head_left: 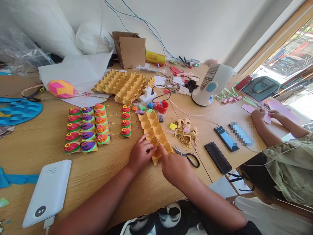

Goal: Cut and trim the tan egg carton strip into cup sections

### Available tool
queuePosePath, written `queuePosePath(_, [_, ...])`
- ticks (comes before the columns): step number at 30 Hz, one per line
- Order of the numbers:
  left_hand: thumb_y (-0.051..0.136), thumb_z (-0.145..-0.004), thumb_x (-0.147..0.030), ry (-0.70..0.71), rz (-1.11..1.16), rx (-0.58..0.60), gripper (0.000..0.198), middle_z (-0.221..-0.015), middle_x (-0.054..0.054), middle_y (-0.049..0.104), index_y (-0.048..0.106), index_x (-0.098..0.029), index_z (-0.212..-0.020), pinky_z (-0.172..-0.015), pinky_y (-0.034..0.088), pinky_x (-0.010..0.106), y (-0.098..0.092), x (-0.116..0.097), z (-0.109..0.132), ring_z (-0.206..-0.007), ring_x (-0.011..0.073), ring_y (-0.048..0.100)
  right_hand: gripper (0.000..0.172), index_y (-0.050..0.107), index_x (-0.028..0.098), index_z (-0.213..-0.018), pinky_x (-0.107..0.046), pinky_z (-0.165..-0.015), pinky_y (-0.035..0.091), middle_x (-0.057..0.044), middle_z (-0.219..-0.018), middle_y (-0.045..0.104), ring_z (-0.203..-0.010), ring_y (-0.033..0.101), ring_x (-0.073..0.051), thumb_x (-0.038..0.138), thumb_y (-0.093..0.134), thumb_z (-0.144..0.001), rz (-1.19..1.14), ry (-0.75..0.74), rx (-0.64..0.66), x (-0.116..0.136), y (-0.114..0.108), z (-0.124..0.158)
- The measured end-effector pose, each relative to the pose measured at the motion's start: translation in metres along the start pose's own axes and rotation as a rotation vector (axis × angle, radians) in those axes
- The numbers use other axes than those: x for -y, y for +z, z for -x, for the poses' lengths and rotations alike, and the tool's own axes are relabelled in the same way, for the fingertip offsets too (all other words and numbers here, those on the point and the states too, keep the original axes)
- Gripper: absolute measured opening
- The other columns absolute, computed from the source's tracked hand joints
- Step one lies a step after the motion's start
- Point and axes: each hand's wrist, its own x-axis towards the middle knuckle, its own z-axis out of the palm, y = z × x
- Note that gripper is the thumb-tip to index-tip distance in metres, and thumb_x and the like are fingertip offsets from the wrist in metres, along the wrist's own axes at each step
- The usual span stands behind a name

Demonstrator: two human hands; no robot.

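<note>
The person wears a black top [192, 210] with a white-and-grey print [170, 213] across its front: a pale, rounded shape bearing two dark patches, with other light and dark shapes beside it, cut off by the lower edge of the view. The right sleeve [251, 228] is plain black and short, leaving the forearm [207, 199] bare.

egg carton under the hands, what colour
The egg carton is mustard yellow, shown in the head view.

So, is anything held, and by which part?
The left hand and right hand are on the yellow cardboard egg tray, at its near end; actual gripping is unclear.
</note>
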Motion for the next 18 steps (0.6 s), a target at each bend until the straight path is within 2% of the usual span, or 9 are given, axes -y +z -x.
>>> queuePosePath(5, [0.063, -0.093, -0.030, -0.024, -0.009, -0.001, 0.021, -0.076, 0.005, 0.067, 0.073, -0.022, -0.077, -0.105, 0.049, 0.045, -0.001, -0.002, 0.000, -0.126, 0.0290, 0.054, 0.067, 0.024, 0.019, -0.161, -0.030, -0.059, 0.052, -0.012, -0.089, 0.077, -0.076, 0.075, -0.025, 0.020, 0.040, -0.096, 0.041, -0.013, 0.019, -0.001, -0.001, 0.001])
queuePosePath(12, [0.063, -0.093, -0.029, -0.021, -0.010, -0.003, 0.021, -0.073, 0.004, 0.065, 0.072, -0.022, -0.076, -0.106, 0.048, 0.045, -0.001, -0.003, -0.001, -0.126, 0.0288, 0.054, 0.061, 0.032, 0.018, -0.158, -0.030, -0.061, 0.052, -0.012, -0.091, 0.077, -0.080, 0.076, -0.026, 0.024, 0.040, -0.098, -0.011, -0.007, -0.025, -0.002, -0.003, -0.005])
queuePosePath(18, [0.063, -0.093, -0.028, -0.007, -0.025, -0.007, 0.018, -0.078, 0.005, 0.068, 0.073, -0.022, -0.079, -0.105, 0.049, 0.046, -0.001, -0.003, 0.000, -0.126, 0.0295, 0.054, 0.064, 0.025, 0.017, -0.161, -0.028, -0.059, 0.051, -0.012, -0.090, 0.077, -0.075, 0.075, -0.025, 0.021, 0.039, -0.098, 0.019, -0.016, 0.022, -0.005, 0.005, 0.007])
